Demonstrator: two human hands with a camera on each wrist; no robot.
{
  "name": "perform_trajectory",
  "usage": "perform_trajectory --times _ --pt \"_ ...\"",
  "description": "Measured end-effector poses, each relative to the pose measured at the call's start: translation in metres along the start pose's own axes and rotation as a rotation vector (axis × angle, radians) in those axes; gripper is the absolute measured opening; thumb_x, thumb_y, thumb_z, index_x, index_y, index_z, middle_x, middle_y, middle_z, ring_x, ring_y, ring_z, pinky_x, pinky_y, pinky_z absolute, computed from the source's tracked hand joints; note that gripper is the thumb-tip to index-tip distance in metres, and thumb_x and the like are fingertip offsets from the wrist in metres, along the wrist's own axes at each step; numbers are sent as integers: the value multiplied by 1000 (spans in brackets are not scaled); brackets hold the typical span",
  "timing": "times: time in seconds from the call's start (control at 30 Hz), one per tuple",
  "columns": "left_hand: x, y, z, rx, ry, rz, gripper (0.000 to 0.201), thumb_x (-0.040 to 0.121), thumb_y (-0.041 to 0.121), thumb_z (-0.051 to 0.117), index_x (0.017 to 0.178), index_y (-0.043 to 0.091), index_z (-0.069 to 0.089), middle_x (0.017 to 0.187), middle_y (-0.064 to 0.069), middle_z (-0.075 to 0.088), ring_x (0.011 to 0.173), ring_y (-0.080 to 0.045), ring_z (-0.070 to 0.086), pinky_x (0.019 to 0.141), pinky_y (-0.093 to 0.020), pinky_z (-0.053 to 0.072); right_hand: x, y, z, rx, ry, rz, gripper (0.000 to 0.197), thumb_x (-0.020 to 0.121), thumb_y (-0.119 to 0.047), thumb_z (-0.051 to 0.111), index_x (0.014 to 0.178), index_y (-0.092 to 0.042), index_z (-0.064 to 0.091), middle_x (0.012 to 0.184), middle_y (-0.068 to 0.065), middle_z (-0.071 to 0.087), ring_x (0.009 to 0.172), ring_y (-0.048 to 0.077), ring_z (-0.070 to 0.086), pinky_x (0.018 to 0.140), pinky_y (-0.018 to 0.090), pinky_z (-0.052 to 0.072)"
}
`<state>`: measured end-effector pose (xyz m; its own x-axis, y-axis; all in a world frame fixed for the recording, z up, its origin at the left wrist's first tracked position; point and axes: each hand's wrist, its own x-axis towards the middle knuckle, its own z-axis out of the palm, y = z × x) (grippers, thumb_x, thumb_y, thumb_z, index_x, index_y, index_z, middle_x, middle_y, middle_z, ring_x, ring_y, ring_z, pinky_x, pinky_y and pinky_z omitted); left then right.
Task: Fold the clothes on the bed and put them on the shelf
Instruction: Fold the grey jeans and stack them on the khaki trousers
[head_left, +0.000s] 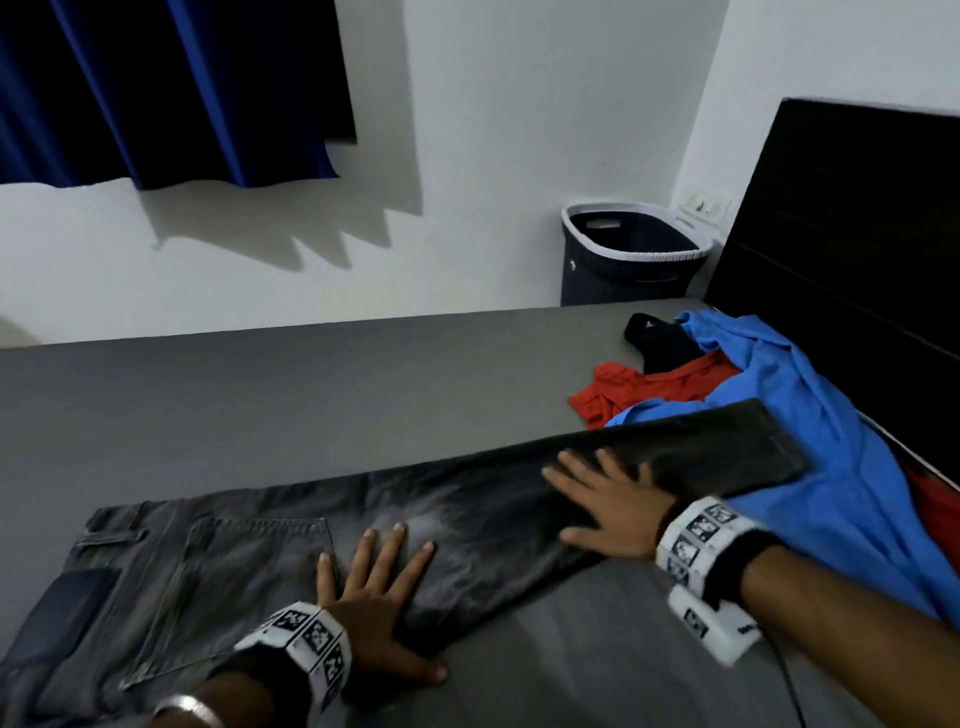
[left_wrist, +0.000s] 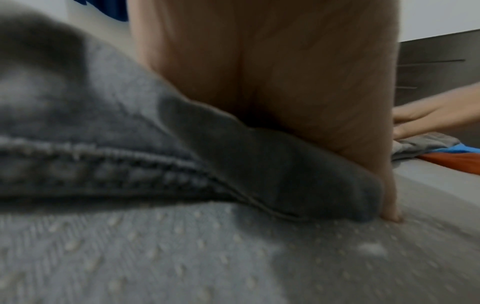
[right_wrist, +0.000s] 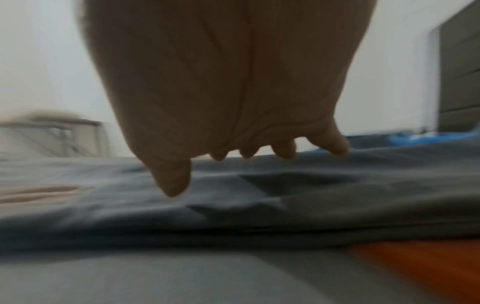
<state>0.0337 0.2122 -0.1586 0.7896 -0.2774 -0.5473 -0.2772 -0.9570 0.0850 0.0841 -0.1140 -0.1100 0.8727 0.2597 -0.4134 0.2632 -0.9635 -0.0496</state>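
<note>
Both of my hands lie flat on the jeans (head_left: 363, 525), fingers straight and spread, pressing and gripping nothing. My left hand (head_left: 376, 597) presses near the thigh, just beside the back pocket, with its thumb off the denim's near edge on the bed (head_left: 260, 395). My right hand (head_left: 608, 504) presses further along the leg, toward the hem. The jeans lie with legs stacked one on the other, and their long axis runs from the waistband at my near left to the hems at my far right. The hem end rests on the blue shirt (head_left: 810, 415), which lies in a heap with a red garment (head_left: 649, 389) and a black one (head_left: 660, 338) by the headboard. I judge the next fold turns on this axis: the hem end, nearer my right hand, should come over toward the waistband, while my left hand pins the middle as a hinge. No shelf shows in any view.
</note>
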Motion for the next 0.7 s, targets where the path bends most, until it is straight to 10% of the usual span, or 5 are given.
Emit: perform_trajectory --times 0.1,0.23,0.37,0.5,0.7 --pt "1 1 0 -16 15 4 141 28 102 36 144 50 -26 149 8 -43 133 -19 -41 103 -69 -22 -3 -91 24 86 -90 -204 83 86 -73 40 149 -50 -8 160 -17 -19 148 30 -18 106 73 -5" --pt "-11 2 1 -45 84 20 129 54 95 48 151 41 -17 152 9 -37 138 -19 -37 108 -67 -20 -2 -148 48 60 -81 -81 81 80 -84 25 146 -54 -12 157 -16 -28 143 34 -30 105 69 -18" --pt "-37 -8 2 -64 252 44 116 58 98 3 154 33 -13 160 1 -24 144 -22 -29 114 -60 -16 -14 -161 37 122 17 -101 101 55 -89 -7 149 -50 -7 156 -22 -24 145 22 -28 108 67 -17" --pt "-64 -40 29 -38 305 7 101 64 83 -18 154 38 -5 163 7 -15 148 -17 -20 114 -63 -13 -22 -192 49 159 -9 -113 68 85 -78 8 147 -54 -6 152 -31 -23 146 17 -24 109 71 -9" --pt "-83 -87 45 -131 322 -142 91 74 87 1 153 43 -4 163 8 -15 150 -21 -16 115 -54 -14 -22 -177 69 150 -37 62 83 69 -86 0 145 -56 -12 149 -30 -29 146 16 -26 111 64 -10"
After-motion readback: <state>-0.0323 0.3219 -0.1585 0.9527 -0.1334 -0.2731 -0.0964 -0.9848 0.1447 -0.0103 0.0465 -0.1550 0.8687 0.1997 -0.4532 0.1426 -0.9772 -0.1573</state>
